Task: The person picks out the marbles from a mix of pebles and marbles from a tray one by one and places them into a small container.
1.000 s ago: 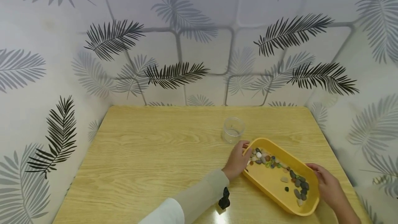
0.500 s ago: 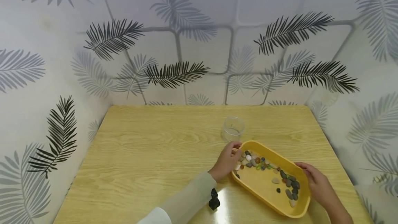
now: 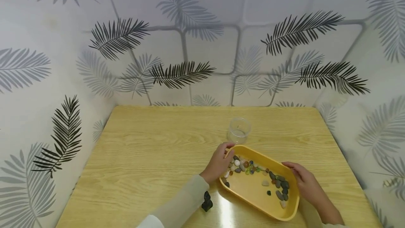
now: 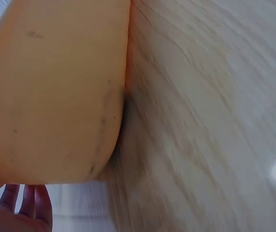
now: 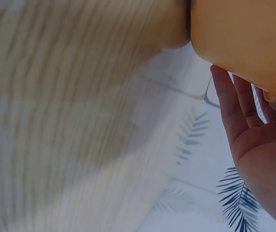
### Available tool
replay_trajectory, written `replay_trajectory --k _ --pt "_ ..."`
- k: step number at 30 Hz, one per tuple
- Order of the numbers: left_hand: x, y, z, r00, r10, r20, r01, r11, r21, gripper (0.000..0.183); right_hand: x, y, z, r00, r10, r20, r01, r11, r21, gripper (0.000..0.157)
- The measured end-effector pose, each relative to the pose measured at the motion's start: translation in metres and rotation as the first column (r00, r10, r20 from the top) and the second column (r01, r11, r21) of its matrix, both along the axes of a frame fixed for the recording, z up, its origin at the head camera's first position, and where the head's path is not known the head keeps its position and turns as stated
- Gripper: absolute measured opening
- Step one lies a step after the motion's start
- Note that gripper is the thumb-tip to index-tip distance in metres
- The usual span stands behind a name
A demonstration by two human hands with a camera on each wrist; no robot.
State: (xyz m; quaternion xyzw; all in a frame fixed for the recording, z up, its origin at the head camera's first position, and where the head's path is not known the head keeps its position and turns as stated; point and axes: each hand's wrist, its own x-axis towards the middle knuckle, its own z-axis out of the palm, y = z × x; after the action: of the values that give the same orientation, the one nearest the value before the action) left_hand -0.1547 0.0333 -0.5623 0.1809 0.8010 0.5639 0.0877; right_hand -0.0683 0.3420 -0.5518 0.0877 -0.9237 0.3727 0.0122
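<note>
Both hands and the yellow tray [image 3: 250,191] have been shifted toward 9 o'clock since a second ago, while the clear container [image 3: 239,129] looks to have been left where it was. So right now the tray is found at about 5 o'clock from the middle of the head view, over the wooden table [image 3: 152,150]. Its rim is gripped at 10 o'clock by the left hand [image 3: 219,161], thumb over the edge, and at 3 o'clock by the right hand [image 3: 305,182], so nothing's been let go. Pale and coloured stones [image 3: 243,164] are bunched at the tray's 10 to 11 o'clock, darker stones [image 3: 281,185] at its 3 o'clock.

Handling-wise, it'd be guessed as stiff, smooth plastic, light by itself, with a bit of weight added by the stones. It's probably not fragile, but loose stones could be sent rolling if it's tipped. Best held as it is, by opposite ends of the rim.

As for what can't be made out: most fingertips are hidden by the tray wall, the tray is cut off in both wrist views, and whether its base is fully rested on the table can't be told.
</note>
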Motion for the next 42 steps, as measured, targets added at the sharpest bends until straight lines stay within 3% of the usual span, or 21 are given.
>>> replay_trajectory --k 6,13,23,27,31,34,42 --pt "0.001 -0.019 0.003 1.0 0.007 -0.009 -0.007 0.999 -0.053 0.035 -0.007 -0.018 -0.002 0.999 0.048 0.001 -0.048 0.999 -0.019 0.032" --pt "-0.011 -0.034 0.004 0.997 -0.041 -0.07 0.032 0.993 -0.118 0.038 -0.019 -0.039 0.002 0.997 0.076 0.003 -0.076 0.995 -0.07 0.032" --pt "-0.019 -0.057 0.01 0.981 -0.086 -0.173 0.035 0.959 -0.28 0.032 -0.034 -0.065 0.002 0.991 0.134 0.019 -0.132 0.987 -0.09 0.031" --pt "-0.02 -0.062 0.011 0.961 -0.122 -0.25 0.031 0.939 -0.341 0.029 -0.038 -0.075 0.002 0.989 0.15 0.02 -0.148 0.986 -0.081 0.031" --pt "-0.02 -0.065 0.013 0.921 -0.172 -0.351 0.016 0.914 -0.405 0.026 -0.041 -0.08 0.002 0.986 0.166 -0.007 -0.166 0.984 -0.069 0.033" --pt "-0.021 -0.069 0.015 0.902 -0.196 -0.385 0.012 0.903 -0.43 0.024 -0.045 -0.084 0.002 0.984 0.175 -0.011 -0.176 0.982 -0.067 0.034" --pt "-0.02 -0.079 0.01 0.901 -0.185 -0.391 -0.008 0.896 -0.443 0.021 -0.054 -0.096 0.004 0.98 0.199 -0.002 -0.199 0.979 -0.044 0.033"
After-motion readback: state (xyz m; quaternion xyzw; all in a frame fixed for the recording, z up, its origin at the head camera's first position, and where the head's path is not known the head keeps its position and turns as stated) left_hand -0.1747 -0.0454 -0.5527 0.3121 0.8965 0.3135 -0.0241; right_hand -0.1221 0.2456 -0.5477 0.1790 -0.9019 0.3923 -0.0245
